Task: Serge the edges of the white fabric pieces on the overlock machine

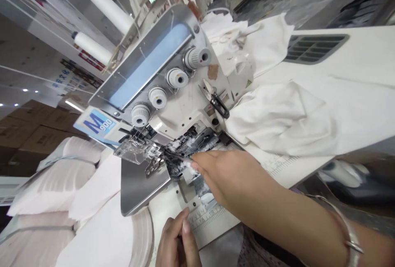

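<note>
Stacks of pale cloth (40, 184) lie at far left, beside the steel plate (140, 184) of an overlock sewing machine (173, 90). The left hand (177, 240) is pinched closed just above the table's ruler scale (205, 219); what it grips is too hidden to tell. The right hand (228, 176), bracelet (352, 238) on its wrist, has its fingertips on white fabric (189, 170) at the machine's needle area, but whether it grips, I cannot tell. Small snips (214, 100) lie on the machine, with white cloth (277, 119) heaped to the right.
</note>
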